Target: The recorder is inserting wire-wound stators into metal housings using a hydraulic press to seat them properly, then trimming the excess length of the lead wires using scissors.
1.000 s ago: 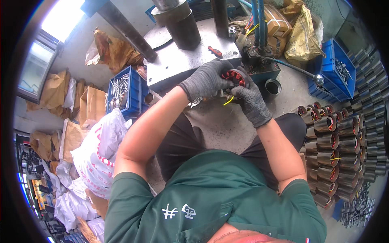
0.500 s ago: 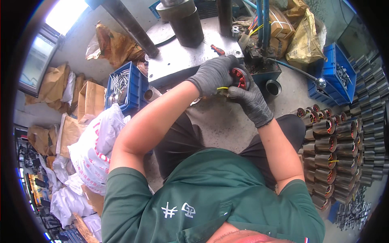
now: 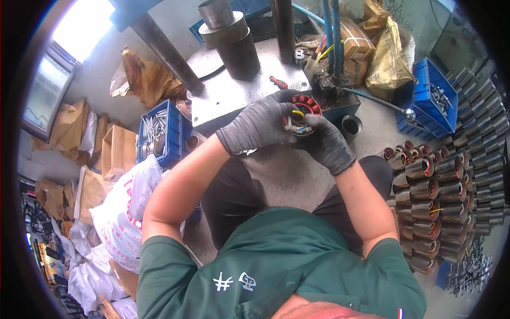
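Between my gloved hands is a round motor stator [image 3: 306, 104] with red windings inside a dark ring, its open end turned up toward me. Yellow, white and blue wires stick out at its near side. My left hand [image 3: 261, 123] grips it from the left, the fingers curled round its rim. On the other side my right hand [image 3: 328, 143] holds it, the thumb near the wires. Both hands wear grey knit gloves. Beyond them, a red-handled screwdriver [image 3: 278, 82] lies on the metal press table [image 3: 220, 95].
A thick steel cylinder [image 3: 236, 50] stands on the press table between posts. Blue crates with metal parts sit left [image 3: 171, 130] and right [image 3: 419, 114]. An empty metal sleeve [image 3: 351, 125] stands on the floor. Stacked motor housings [image 3: 425, 207] fill the right; a white sack [image 3: 125, 204] is left.
Both hands have drawn the stator slightly nearer and turned it, so its open end and wires now face up more. The view has shifted a little.
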The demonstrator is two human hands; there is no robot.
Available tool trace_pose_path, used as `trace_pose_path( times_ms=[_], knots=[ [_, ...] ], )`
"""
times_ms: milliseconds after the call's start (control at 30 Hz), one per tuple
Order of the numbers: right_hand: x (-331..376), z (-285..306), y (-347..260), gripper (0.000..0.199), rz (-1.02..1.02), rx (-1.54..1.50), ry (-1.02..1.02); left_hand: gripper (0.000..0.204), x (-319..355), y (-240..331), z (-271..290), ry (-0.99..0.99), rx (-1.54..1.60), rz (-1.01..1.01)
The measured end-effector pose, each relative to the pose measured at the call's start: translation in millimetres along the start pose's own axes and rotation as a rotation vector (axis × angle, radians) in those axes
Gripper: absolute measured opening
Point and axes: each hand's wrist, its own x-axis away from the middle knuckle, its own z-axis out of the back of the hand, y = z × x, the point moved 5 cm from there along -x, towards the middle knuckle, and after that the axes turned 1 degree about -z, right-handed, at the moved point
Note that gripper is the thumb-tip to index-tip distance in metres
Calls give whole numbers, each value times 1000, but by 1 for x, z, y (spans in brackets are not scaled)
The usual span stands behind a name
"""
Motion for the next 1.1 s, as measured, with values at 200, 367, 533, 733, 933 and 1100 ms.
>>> trace_pose_path(
  times_ms=[200,367,533,733,933,1100],
  knots=[
    [11,-18,-36,62,-162,412,219,48,-4,3,45,80,-20,-7],
    [78,-79,-132,77,702,1433,201,34,-16,-44,121,413,-166,-122],
    [102,-73,-199,28,538,2510,418,33,-52,-111,215,613,514,3],
    [83,-25,-206,15,636,2266,510,30,-97,-171,297,551,-272,164],
    [21,-44,-264,15,891,2224,713,59,-113,-169,291,521,-316,269],
    [-28,-47,-300,23,805,2242,756,71,-114,-166,301,317,-451,523]
  ],
)
